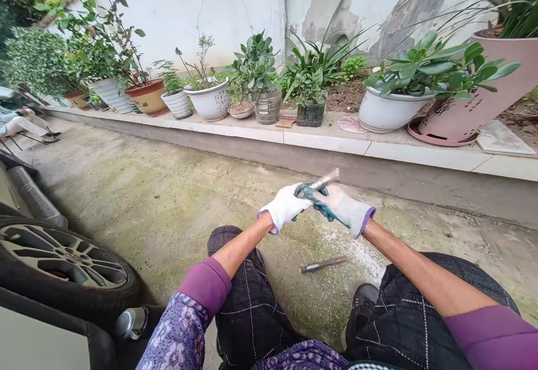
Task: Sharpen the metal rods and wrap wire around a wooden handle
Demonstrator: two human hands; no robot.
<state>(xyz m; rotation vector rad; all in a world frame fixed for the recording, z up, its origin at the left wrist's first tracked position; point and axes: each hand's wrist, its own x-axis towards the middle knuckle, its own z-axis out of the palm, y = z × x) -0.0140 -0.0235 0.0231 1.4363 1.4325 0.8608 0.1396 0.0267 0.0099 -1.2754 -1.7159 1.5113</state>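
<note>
In front of my knees, both hands meet, each in a white knit glove with dark green coated fingers and a purple cuff. A short, flat, greyish-brown bar (328,178) with a rough, partly shiny surface sticks up from between them; its exact kind is unclear. My left hand (288,204) is closed around the bar's lower part. My right hand (336,204) is also closed there, its green fingers overlapping the left fingertips. Below them a second, similar bar (323,264), shiny at its left end and brown at its right, lies on the ground beside scattered white flakes (367,255).
Potted plants, among them a white pot (390,111) and a pink planter (462,98), line a tiled ledge (323,142) ahead. A car wheel (67,255) and a metal mug (131,323) are on my left. Another person's legs (31,126) show at far left.
</note>
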